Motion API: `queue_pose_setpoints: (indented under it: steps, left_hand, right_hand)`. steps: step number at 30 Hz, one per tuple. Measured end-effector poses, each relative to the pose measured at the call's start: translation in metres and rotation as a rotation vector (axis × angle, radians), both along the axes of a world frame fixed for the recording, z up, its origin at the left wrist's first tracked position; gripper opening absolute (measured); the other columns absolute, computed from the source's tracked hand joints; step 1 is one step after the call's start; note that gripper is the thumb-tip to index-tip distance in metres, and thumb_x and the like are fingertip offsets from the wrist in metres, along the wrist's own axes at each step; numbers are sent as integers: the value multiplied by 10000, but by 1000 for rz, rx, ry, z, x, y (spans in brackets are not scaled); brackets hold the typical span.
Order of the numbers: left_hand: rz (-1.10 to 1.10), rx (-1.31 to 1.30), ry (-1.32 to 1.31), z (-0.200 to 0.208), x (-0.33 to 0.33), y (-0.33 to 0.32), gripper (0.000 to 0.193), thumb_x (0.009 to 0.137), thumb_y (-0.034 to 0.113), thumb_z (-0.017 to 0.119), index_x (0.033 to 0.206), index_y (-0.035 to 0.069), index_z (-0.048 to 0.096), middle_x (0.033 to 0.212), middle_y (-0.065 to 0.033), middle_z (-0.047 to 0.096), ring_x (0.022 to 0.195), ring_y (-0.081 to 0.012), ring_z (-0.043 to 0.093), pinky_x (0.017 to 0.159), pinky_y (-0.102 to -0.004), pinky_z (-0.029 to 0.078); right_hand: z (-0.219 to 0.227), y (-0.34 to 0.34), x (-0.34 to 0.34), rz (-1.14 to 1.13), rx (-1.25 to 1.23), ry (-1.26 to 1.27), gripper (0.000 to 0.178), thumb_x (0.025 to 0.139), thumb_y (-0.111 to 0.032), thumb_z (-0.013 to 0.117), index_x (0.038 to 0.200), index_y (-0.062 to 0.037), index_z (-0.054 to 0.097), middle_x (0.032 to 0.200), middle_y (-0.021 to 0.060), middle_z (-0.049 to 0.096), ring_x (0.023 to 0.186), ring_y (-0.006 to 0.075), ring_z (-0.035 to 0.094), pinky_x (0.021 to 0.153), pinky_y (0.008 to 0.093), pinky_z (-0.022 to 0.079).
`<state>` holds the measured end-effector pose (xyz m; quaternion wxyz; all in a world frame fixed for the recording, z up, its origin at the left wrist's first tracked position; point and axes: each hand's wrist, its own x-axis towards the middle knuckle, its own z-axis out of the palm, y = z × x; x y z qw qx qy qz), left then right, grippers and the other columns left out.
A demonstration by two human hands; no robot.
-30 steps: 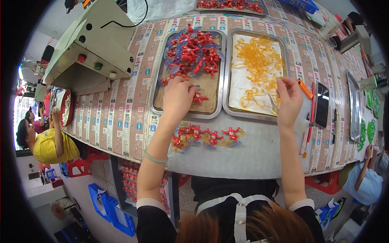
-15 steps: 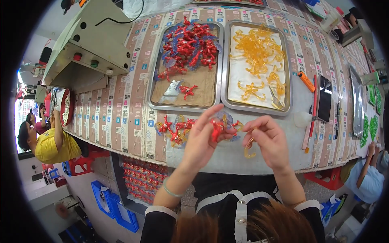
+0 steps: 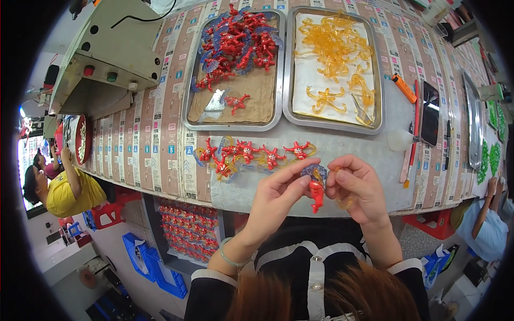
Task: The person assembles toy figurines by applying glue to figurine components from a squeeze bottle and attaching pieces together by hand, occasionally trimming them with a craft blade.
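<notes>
Pinched in my left hand (image 3: 278,195) is a small red toy figure (image 3: 317,197) with a translucent blue part (image 3: 315,171) at its upper end. My right hand (image 3: 364,190) is closed on a translucent yellow curved piece (image 3: 348,202), which shows below the fingers, close beside the figure. Whether the two parts touch is hidden by the fingertips. Just beyond my left hand lies a row of several red figures (image 3: 246,152) with yellow pieces among them, on a pale sheet (image 3: 257,190).
A metal tray (image 3: 230,127) holds piled red-and-blue figures; another tray (image 3: 332,126) holds yellow pieces and tweezers (image 3: 362,111). On the right lie an orange-handled cutter (image 3: 403,88), a brush (image 3: 410,155) and a phone (image 3: 430,113). A grey machine (image 3: 101,69) stands left. Co-workers sit at both sides.
My hands have come closer together, with the yellow piece brought up beside the figure. The left hand has turned the figure so it hangs downward. The whole view has shifted slightly.
</notes>
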<state>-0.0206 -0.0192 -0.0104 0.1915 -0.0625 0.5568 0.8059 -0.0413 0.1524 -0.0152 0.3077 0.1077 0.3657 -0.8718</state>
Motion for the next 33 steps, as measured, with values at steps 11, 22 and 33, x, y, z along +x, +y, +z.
queue_pose_setpoints:
  steps: [11, 22, 33]
  left_hand:
    - [103, 315, -231, 9, 5, 5, 311, 865, 66, 398, 1166, -9, 409, 982, -109, 541, 833, -191, 582, 721, -256, 462]
    - [28, 84, -52, 8, 10, 10, 280, 840, 23, 443, 1116, -19, 467, 1024, -53, 531, 921, -77, 486, 787, -202, 398]
    - [-9, 87, 34, 5, 11, 11, 280, 841, 6, 418, 1117, -30, 447, 1076, -74, 507, 936, -89, 477, 803, -219, 396]
  right_hand:
    - [5, 7, 6, -99, -154, -203, 192, 819, -67, 485, 992, 16, 499, 857, 106, 581, 718, 148, 556, 653, 261, 449]
    - [18, -9, 16, -302, 857, 1087, 196, 645, 79, 619, 811, -5, 555, 761, 111, 556, 655, 202, 537, 573, 268, 443]
    - [11, -18, 14, -305, 958, 1339, 199, 602, 46, 651, 775, -11, 570, 720, 88, 544, 595, 211, 524, 505, 272, 430]
